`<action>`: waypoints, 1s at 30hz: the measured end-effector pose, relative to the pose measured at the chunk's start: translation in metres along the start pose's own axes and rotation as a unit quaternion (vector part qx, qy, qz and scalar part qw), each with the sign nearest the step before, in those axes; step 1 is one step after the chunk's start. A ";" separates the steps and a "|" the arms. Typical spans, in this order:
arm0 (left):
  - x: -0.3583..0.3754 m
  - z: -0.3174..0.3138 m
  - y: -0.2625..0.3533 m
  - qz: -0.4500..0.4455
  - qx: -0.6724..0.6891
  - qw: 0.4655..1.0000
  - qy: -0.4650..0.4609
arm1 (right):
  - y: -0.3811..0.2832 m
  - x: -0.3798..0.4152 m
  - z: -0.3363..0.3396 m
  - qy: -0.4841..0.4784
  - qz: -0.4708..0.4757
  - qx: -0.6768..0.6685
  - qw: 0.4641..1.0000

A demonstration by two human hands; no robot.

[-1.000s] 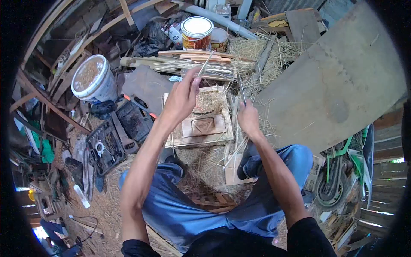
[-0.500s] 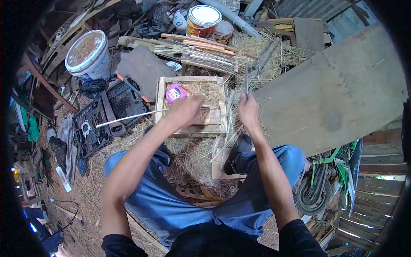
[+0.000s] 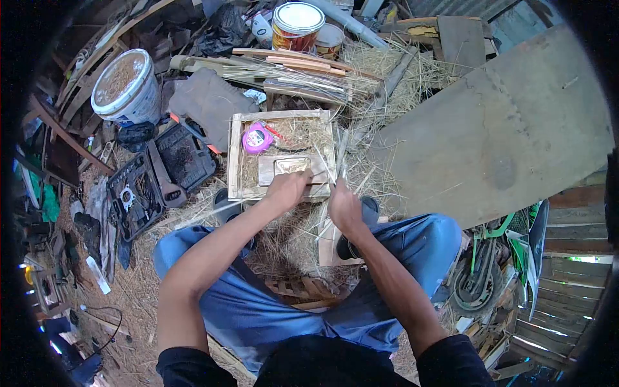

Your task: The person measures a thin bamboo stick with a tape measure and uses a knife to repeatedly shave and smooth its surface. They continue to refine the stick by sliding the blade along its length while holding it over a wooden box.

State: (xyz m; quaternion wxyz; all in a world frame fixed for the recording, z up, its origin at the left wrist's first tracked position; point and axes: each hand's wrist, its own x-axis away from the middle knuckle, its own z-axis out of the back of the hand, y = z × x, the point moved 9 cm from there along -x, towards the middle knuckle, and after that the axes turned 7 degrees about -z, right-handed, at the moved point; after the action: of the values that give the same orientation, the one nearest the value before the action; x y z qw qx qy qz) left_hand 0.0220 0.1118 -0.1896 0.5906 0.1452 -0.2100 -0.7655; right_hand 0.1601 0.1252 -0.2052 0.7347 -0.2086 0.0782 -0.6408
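My left hand [image 3: 289,192] is closed on a thin pale stick near the front edge of a wooden box frame [image 3: 235,155]. Just right of it, my right hand [image 3: 345,208] is closed on a knife, whose blade is hard to make out against the pale strips now. The two hands are close but apart. Inside the frame lie a pink tape measure [image 3: 256,138], a red pencil-like piece [image 3: 274,132] and a wooden block [image 3: 265,169] with a rectangular recess, partly behind my left hand.
An open tool case [image 3: 187,158] and a bucket of shavings [image 3: 126,84] are at left. Split strips [image 3: 296,80] and paint cans [image 3: 298,29] lie beyond the frame. A large board [image 3: 477,142] spans the right, above a green motorbike part [image 3: 477,271].
My left hand has moved slightly right and down, uncovering more of the recessed block. My right hand, with the knife, has come down and left towards it. The view has shifted slightly.
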 end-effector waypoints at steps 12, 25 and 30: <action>-0.005 0.000 0.010 0.008 -0.005 1.000 -0.016 | -0.009 0.008 -0.010 -0.010 0.023 0.046 0.999; -0.002 -0.008 0.015 0.043 -0.013 0.999 0.011 | 0.000 -0.008 -0.018 -0.065 -0.008 0.029 0.997; -0.003 -0.006 0.016 0.036 -0.011 0.999 0.023 | -0.004 -0.009 -0.012 -0.043 -0.008 0.062 0.997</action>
State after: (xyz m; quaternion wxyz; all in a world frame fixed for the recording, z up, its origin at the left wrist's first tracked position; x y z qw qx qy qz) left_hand 0.0395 0.1105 -0.1871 0.6236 0.1488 -0.1933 -0.7427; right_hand 0.1501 0.1315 -0.2153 0.7435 -0.1909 0.0046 -0.6409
